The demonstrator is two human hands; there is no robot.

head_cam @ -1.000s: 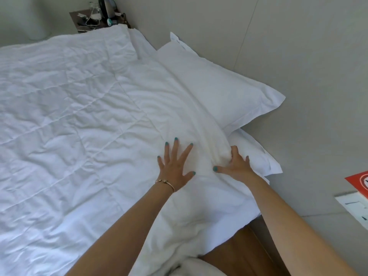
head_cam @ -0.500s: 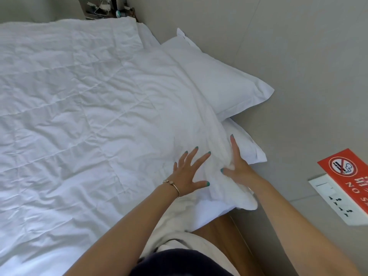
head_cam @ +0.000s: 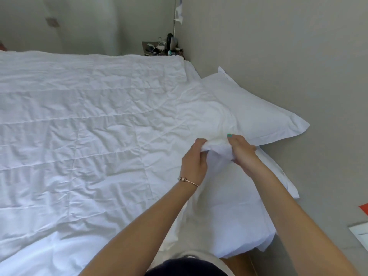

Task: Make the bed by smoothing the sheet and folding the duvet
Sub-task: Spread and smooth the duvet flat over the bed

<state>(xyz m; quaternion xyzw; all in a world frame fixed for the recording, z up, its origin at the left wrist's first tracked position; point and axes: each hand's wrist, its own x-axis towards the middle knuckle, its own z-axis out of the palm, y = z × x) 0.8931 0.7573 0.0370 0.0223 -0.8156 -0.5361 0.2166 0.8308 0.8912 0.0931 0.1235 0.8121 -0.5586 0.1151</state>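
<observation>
White quilted duvet (head_cam: pixel 83 136) lies spread and wrinkled across the bed, its near corner bunched up beside the pillow (head_cam: pixel 256 114)

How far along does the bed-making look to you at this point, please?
Done: the duvet lies spread across the bed, though creased. In hand: the left hand and right hand both grip its bunched edge beside the pillow. Left: folding the duvet; the sheet is mostly hidden beneath it.

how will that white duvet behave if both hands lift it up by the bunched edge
The duvet probably goes floppy: it already bunches where the left hand and right hand grip it. Quilted and puffy, it likely feels light for its size, and the rest would drag along.
</observation>
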